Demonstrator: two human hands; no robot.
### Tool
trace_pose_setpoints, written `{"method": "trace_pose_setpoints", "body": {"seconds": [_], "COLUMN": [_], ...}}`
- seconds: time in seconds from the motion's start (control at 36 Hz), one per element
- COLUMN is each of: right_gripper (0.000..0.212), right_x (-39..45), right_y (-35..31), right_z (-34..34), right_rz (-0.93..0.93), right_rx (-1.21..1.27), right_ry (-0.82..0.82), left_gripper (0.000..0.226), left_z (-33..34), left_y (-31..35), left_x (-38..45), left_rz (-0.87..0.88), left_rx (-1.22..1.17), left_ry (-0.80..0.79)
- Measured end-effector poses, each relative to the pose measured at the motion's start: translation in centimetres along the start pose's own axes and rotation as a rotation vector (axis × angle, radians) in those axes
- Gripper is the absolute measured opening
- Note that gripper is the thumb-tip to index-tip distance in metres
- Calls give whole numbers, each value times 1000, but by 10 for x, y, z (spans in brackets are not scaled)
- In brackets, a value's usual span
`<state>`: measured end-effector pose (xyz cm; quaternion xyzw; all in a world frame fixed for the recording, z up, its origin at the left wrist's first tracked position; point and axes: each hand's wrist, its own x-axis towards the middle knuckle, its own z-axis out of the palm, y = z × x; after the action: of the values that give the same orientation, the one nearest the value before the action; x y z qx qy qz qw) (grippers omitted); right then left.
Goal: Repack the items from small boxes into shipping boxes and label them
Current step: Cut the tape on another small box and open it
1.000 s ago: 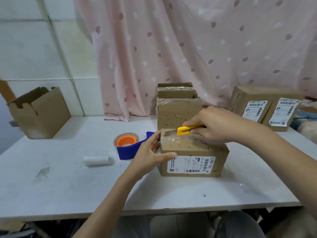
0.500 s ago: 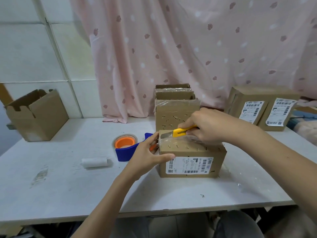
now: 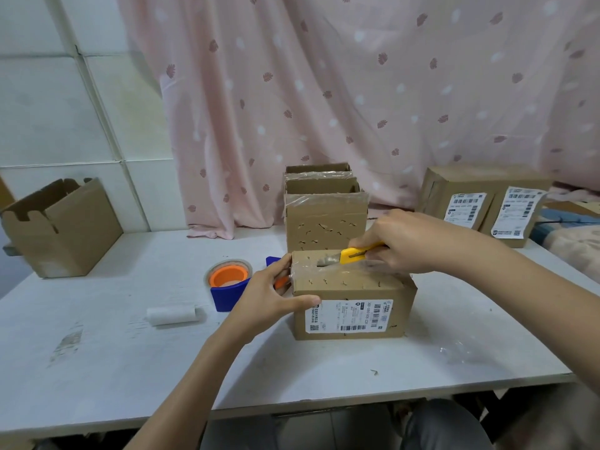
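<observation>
- We keep the right hand (image 3: 401, 243) curled round the yellow plastic utility knife (image 3: 356, 253), with its blade low along the clear glossy tape on top of the small brown cardboard box with a white printed label (image 3: 352, 295).
- This box stands on the white counter (image 3: 113, 345), near its front edge.
- Our left hand (image 3: 264, 295) grips the box's left end, thumb on the front; we judge it should stay away from the blade's path.
- The cardboard looks thin and has many small cuts, so light pressure seems enough.
- A blue tape dispenser with an orange core (image 3: 229, 282) lies just beside the box.
</observation>
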<state>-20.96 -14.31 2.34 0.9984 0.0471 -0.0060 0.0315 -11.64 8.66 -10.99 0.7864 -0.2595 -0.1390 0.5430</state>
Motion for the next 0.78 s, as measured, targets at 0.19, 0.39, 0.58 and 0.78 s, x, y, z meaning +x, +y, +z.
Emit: {"method": "trace_pose_setpoints", "body": {"seconds": [0.19,0.39,0.58,0.78], "right_gripper": [37,19,24,26], "right_x": [-13,-21,-19,-13], "right_y": [16,18,16,11], "right_z": [-4,-6,-2,0], "right_rz": [21,37,182,240], "right_rx": [9,176,562,662], "right_ry": [-10,63,54,25], "left_gripper": [100,71,57,53], "left_z": [0,-7,-11,-24], "left_y": [3,9,22,31], "left_x": [-1,2,15,27], "left_rz": [19,194,319,382], "left_rx": [13,129,639,655], "left_ry": [-6,47,-66,-198]}}
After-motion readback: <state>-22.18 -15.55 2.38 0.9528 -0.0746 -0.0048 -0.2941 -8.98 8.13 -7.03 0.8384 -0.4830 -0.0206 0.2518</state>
